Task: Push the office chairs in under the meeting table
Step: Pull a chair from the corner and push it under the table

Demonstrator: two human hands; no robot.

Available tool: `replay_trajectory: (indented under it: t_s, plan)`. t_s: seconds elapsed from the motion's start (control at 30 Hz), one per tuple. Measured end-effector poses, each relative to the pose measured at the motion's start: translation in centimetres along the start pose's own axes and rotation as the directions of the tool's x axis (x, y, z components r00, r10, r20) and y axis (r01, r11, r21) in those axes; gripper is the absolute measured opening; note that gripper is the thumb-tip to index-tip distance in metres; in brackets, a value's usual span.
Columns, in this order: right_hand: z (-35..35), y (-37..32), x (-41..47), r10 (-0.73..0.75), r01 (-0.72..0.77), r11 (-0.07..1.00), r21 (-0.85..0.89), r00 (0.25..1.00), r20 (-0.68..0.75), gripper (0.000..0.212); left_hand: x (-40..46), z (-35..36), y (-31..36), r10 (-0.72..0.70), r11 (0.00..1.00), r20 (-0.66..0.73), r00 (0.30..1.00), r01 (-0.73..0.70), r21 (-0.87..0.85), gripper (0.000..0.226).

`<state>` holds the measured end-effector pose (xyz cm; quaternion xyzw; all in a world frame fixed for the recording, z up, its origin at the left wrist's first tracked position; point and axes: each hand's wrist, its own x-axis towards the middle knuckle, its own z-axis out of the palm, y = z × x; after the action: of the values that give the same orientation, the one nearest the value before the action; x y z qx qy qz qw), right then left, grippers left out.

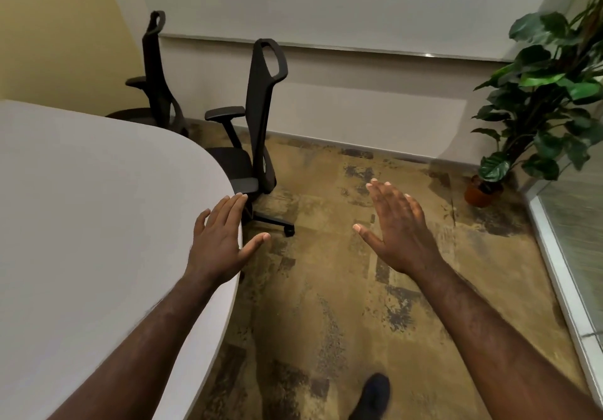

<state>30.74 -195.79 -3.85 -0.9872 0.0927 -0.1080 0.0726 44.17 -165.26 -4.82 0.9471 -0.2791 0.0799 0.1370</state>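
Office chairs stand at the curved far edge of the white worktop (81, 207). In the head view, the nearer chair (257, 119) has its seat partly under the worktop edge and its tall back upright, seen from the side; the seat faces left, toward the worktop, and the back is toward the wall. One armrest sticks out on the left, and a caster of its base rests on the floor. The farther chair (156, 74) stands behind it, facing the same way, with its seat also partly hidden by the worktop.

The left hand (218, 240) is over the worktop rim, fingers spread and holding nothing. The right hand (398, 227) is in the air above the floor, also open and empty.

The floor (326, 289) is a mottled brown carpet. A white wall board runs behind the chairs, and a potted plant (548, 93) stands in the right corner. A dark shoe (373, 393) shows at the bottom.
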Motion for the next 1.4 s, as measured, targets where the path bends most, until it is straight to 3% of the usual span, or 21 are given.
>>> replay_trajectory:
  t_s: [0.43, 1.17, 1.4]
  plan:
    - [0.4, 12.3, 17.4, -0.199, 0.197, 0.978, 0.061, 0.98, 0.025, 0.076, 14.1, 4.0, 6.0, -0.191, 0.98, -0.081, 0.978, 0.195, 0.048, 0.088]
    - [4.3, 20.3, 44.7, -0.319, 0.315, 0.945, 0.088, 0.947, 0.042, 0.075, 39.2, 8.6, 4.6, -0.252, 0.963, -0.143, 0.957, 0.263, 0.062, 0.087]
    - [6.3, 23.2, 54.8, -0.444, 0.432, 0.889, 0.153, 0.894, 0.054, 0.068, 46.7, 10.2, 5.4, -0.364, 0.916, -0.203, 0.909, 0.389, 0.1, 0.087]
